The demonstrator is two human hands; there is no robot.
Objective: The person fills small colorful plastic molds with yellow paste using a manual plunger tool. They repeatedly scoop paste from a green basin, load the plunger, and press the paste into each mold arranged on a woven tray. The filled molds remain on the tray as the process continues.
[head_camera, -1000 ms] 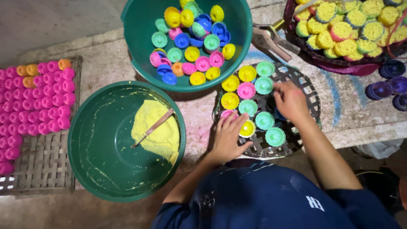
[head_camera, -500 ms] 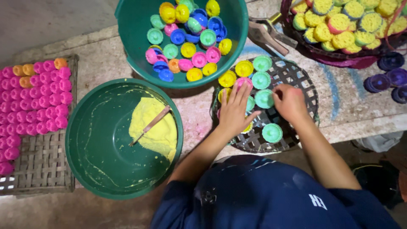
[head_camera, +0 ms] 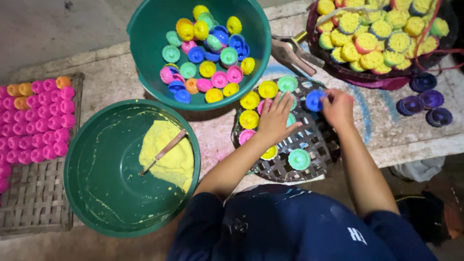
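Note:
My left hand (head_camera: 276, 117) lies flat with fingers spread over small coloured cups on a round woven tray (head_camera: 314, 147). A blue cup (head_camera: 314, 100) is pinched in my right hand (head_camera: 338, 107) above the tray's far right edge. Yellow cups (head_camera: 250, 100), a green cup (head_camera: 299, 159) and a pink cup (head_camera: 245, 136) still sit on the tray.
A green basin (head_camera: 145, 34) of mixed coloured cups stands beyond the tray. A nearer green basin (head_camera: 92, 193) holds yellow paste and a wooden stick (head_camera: 164, 151). Pink cakes (head_camera: 38, 121) lie on a woven mat at left. A dark basket (head_camera: 377, 43) of yellow cakes, metal tongs (head_camera: 290, 50) and purple cups (head_camera: 425, 104) are at right.
Both hands moved away from me across the tray. My right hand picked up a blue cup. Fewer cups remain on the tray than a second ago.

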